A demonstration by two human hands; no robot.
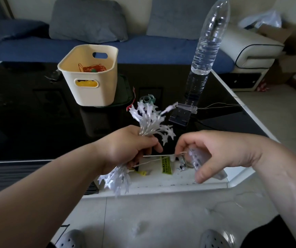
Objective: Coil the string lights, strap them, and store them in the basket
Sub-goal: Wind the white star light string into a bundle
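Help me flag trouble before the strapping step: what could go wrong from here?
1. The left hand grips the lights only at mid-bundle, and stars splay out at both ends, so loops may slip loose.
2. The wire runs straight from the bundle to the box in the right hand; a tug might strain it.
3. The tall bottle stands just beyond the hands; a swinging arm could topple it.

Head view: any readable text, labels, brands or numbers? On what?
Yellow tag on the wire of the string lights: black print, too blurred to read.
Small yellow tag by the edge of the table: nothing legible.
Water bottle: no label visible.
Basket: no text visible.
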